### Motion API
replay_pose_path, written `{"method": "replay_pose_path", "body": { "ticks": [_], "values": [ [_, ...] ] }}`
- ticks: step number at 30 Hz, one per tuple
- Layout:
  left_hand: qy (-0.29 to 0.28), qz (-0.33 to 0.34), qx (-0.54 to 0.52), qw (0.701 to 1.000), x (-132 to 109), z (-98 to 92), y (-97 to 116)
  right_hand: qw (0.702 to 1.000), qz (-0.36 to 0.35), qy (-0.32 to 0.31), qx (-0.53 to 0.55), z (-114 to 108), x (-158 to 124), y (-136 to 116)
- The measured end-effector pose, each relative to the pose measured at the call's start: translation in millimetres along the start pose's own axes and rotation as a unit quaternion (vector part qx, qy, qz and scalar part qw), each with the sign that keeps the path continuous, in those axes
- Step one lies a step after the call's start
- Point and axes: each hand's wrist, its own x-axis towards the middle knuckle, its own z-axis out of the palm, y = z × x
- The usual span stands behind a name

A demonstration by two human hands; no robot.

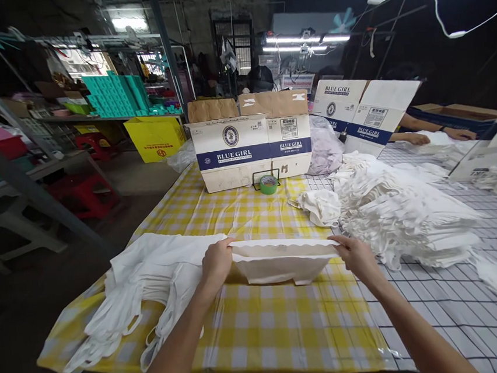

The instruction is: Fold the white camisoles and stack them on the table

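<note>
My left hand (216, 264) and my right hand (357, 256) each pinch one end of a white cloth garment (282, 260), held stretched between them just above the yellow checked tablecloth (262, 326). Both hands are closed on its upper edge. To the left lies a stack of white garments with straps (139, 291), touching my left hand. A large heap of white garments (404, 212) spreads to the right of my right hand.
A Blue Girl cardboard box (251, 145) stands at the table's far end, with a green tape roll (268, 184) in front of it. More boxes (364, 114) and another person's arms (428, 134) are at the far right. Shelves and red stools stand left.
</note>
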Motion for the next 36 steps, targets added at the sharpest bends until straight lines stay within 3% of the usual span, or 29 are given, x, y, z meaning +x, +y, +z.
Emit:
{"method": "replay_pose_path", "body": {
  "ticks": [6, 13, 18, 24, 27, 32, 34, 36],
  "values": [
    [0.011, 0.072, 0.078, 0.994, 15.5, -36.8, 27.6, 0.998, 0.007, -0.016, 0.068, -38.9, 13.9, -15.5],
    [0.010, 0.174, -0.015, 0.985, 31.0, -91.6, 78.4, 0.994, -0.039, 0.021, 0.099, -93.4, 22.0, -59.3],
    [-0.121, 0.177, -0.186, 0.959, 27.6, -125.5, 105.8, 0.974, -0.043, -0.014, 0.223, -124.8, 20.4, -85.7],
    [-0.256, 0.188, -0.204, 0.926, 4.6, -166.9, 119.8, 0.952, -0.080, -0.070, 0.287, -158.6, 6.6, -97.4],
    [-0.268, 0.198, -0.210, 0.919, -9.2, -186.3, 128.3, 0.947, -0.086, -0.074, 0.300, -175.2, 1.7, -101.1],
    [-0.233, 0.169, -0.260, 0.922, -31.0, -216.4, 131.7, 0.951, -0.025, -0.080, 0.299, -204.5, -10.2, -101.7],
    [-0.252, 0.163, -0.273, 0.914, -38.0, -224.3, 127.5, 0.950, -0.015, -0.102, 0.296, -209.8, -16.3, -100.5],
    [-0.300, 0.169, -0.260, 0.902, -38.8, -223.9, 121.0, 0.955, -0.060, -0.043, 0.289, -204.8, -17.2, -99.1]
  ]
}}
